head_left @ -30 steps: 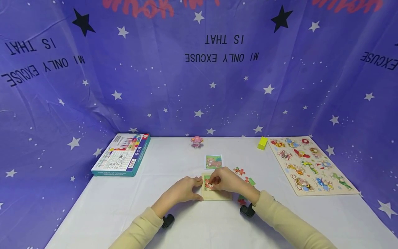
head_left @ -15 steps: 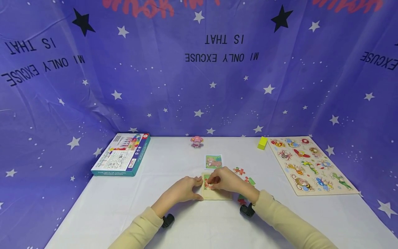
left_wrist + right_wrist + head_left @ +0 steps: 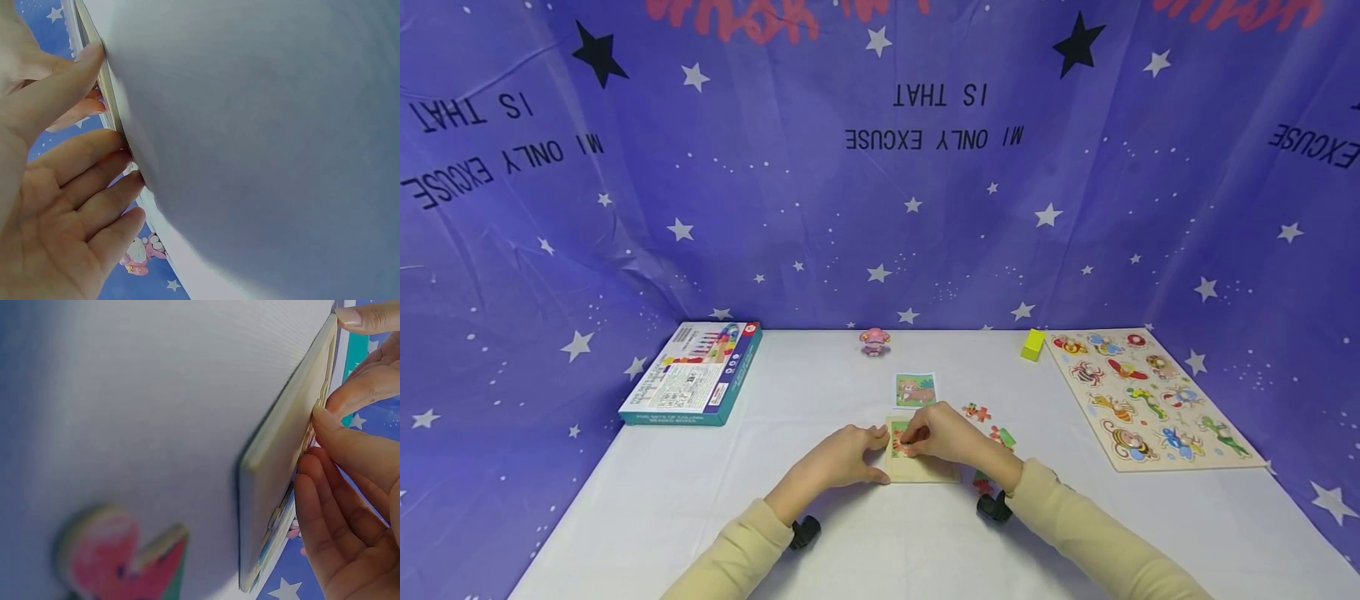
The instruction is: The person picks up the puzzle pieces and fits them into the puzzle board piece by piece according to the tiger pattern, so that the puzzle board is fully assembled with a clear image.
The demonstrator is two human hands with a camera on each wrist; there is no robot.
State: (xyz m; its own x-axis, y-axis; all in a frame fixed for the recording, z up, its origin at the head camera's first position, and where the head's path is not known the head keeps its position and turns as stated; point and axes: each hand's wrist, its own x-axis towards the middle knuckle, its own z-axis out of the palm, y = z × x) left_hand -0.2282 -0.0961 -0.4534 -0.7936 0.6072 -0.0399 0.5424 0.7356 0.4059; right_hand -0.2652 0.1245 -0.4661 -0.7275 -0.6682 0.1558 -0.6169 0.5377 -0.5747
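Note:
A small wooden puzzle tray lies on the white table, with orange and green jigsaw pieces in its far left part. My left hand lies along the tray's left side; in the left wrist view its thumb and nearly straight fingers touch the edge. Over the tray, my right hand pinches a puzzle piece between thumb and index finger, low against the tray, mostly covered by the fingertips. Several loose puzzle pieces lie right of the tray; one red and green piece shows close in the right wrist view.
A picture card lies just beyond the tray. Farther back are a pink toy figure and a yellow block. A boxed game lies at left, a wooden insect puzzle board at right. A starry purple cloth hangs behind.
My right fingertips have shifted slightly left over the orange pieces in the tray. The left hand stays at the tray's left edge.

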